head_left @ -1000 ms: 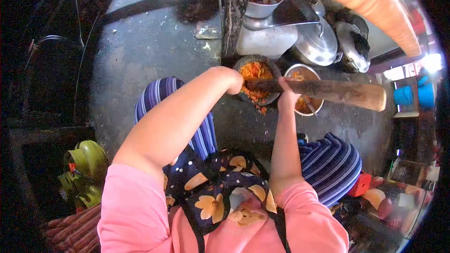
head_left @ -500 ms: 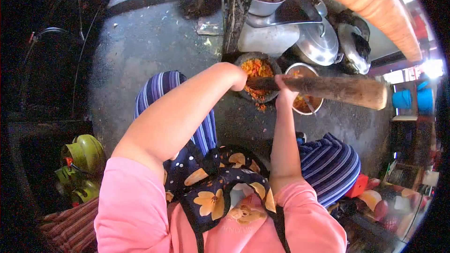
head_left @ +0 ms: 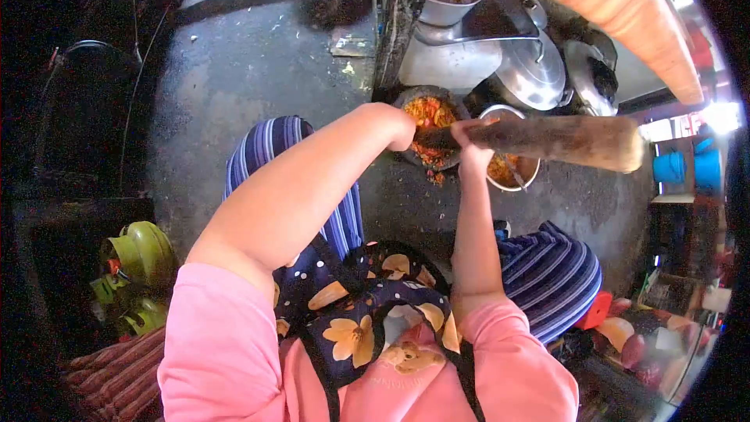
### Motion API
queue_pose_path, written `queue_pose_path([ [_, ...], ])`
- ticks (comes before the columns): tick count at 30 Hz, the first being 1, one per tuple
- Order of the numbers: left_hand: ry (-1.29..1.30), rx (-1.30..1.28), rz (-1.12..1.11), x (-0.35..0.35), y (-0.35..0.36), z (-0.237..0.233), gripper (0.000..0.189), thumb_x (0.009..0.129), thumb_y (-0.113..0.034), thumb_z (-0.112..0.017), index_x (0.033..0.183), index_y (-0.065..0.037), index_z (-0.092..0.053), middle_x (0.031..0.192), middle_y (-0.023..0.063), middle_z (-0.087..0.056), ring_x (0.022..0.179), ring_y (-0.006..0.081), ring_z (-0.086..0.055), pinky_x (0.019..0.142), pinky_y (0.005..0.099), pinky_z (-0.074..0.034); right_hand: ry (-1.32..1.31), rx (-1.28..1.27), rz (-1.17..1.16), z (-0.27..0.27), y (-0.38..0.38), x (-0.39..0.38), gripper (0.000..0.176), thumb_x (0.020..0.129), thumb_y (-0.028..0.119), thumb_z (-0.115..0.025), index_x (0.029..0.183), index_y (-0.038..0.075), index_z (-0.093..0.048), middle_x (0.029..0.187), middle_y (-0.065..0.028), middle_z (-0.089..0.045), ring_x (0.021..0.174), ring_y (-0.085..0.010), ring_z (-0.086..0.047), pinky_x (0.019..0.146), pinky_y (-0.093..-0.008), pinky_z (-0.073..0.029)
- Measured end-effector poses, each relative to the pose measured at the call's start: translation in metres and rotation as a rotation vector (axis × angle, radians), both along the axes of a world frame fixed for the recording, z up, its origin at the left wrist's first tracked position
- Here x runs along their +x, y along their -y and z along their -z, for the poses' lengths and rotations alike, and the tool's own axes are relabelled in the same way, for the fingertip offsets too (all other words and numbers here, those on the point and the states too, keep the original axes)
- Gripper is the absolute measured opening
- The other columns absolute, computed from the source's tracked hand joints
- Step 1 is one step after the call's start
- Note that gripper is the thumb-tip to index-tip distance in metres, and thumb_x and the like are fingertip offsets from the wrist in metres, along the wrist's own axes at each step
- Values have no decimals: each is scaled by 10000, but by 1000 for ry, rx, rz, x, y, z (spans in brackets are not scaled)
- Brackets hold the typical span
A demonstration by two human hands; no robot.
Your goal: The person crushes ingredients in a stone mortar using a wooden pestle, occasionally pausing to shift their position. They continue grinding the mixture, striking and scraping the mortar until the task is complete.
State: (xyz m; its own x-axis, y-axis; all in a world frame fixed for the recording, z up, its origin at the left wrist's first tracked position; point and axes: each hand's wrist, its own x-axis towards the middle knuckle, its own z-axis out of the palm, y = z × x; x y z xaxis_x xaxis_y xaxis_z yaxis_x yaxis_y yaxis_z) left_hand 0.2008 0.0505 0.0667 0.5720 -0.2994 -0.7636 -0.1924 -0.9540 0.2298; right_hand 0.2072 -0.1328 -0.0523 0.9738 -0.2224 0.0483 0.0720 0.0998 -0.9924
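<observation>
My right hand (head_left: 473, 144) is wrapped round a thick wooden pestle (head_left: 570, 141), which slants from the upper right down into a dark stone mortar (head_left: 405, 99). Crushed orange, red and yellow food (head_left: 431, 112) fills the mortar, and some has spilled below its near rim. At the mortar's left side my left hand (head_left: 401, 126) is bent at the wrist, close to the pestle's lower end. Its fingers are hidden from view. Just right of the mortar, partly under the pestle, stands a metal pot (head_left: 536, 170) holding similar orange food and a spoon handle (head_left: 516, 176).
A wooden post (head_left: 398, 23) rises behind the mortar. Beyond it are a lidded silver pot (head_left: 539, 70) and a grey bowl with dark food (head_left: 453, 12). Blue buckets (head_left: 707, 168) sit far right; a green gas cylinder (head_left: 144, 254) stands left. My knees flank the floor.
The pestle's upper end has shifted slightly upward and left in view, its shaft now tilted a little differently. My right hand has moved slightly with it; my left hand has barely moved.
</observation>
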Motion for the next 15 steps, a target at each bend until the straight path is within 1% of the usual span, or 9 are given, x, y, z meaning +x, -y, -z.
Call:
queue_pose_path([
  [2,3,-23,-31,-2,-1,-2,508,735,-14,-429,1236,-63,-500,1115,139,-581,697,230,-626,541,354,-514,136,-44,-12,-36,0,2,221,658,45,-752,785,49,-571,804,-39,-575,819,-164,-512,792,-301,-395],
  [4,5,-16,18,-2,-6,-8,483,733,-20,-439,1208,-55,-518,1086,150,-594,746,257,-630,588,374,-518,230,-243,13,-87,8,10,265,626,-1,-760,799,39,-563,767,-24,-579,776,-152,-541,733,-299,-442],
  [6,19,-13,64,-4,-9,-7,458,731,-27,-449,1180,-48,-537,1058,161,-606,795,285,-634,635,394,-522,289,-87,-83,-128,11,10,273,620,6,-769,801,34,-566,756,-24,-576,777,-144,-537,705,-281,-447],
  [7,102,-20,153,-6,-9,-4,408,732,-37,-464,1130,-38,-555,1032,170,-611,846,312,-622,692,413,-511,321,-58,-88,-130,10,10,261,620,4,-768,786,34,-569,752,-28,-575,771,-148,-536,680,-264,-442],
  [8,186,-24,243,-8,-10,-8,360,734,-47,-478,1081,-29,-574,1007,180,-617,898,340,-610,748,433,-499,325,-60,-85,-117,10,14,261,620,4,-768,786,34,-569,752,-28,-575,771,-148,-536,680,-264,-442],
  [9,190,-74,150,-14,-11,-11,295,742,-74,-513,1026,-22,-573,992,197,-612,937,361,-586,811,454,-467,274,-103,-23,-87,9,21,250,623,5,-767,774,38,-571,747,-29,-575,765,-150,-536,686,-270,-443],
  [10,283,-171,133,-28,-11,-28,290,761,-108,-543,1038,-28,-563,962,211,-614,922,350,-594,794,455,-475,221,-145,37,-52,9,26,239,627,6,-766,762,42,-573,743,-30,-576,759,-152,-536,691,-277,-443],
  [12,372,-346,164,-51,-7,-45,236,785,-151,-566,983,-25,-553,887,206,-617,870,367,-599,743,469,-479,169,-343,-43,31,14,24,232,636,26,-769,768,55,-580,761,-21,-572,763,-147,-531,721,-293,-442],
  [15,406,-676,294,-97,8,-75,132,747,-85,-532,856,-10,-531,740,185,-602,722,370,-608,676,451,-489,112,-176,54,-23,-6,1,229,638,55,-780,769,65,-593,757,-10,-567,733,-149,-513,742,-299,-425],
])
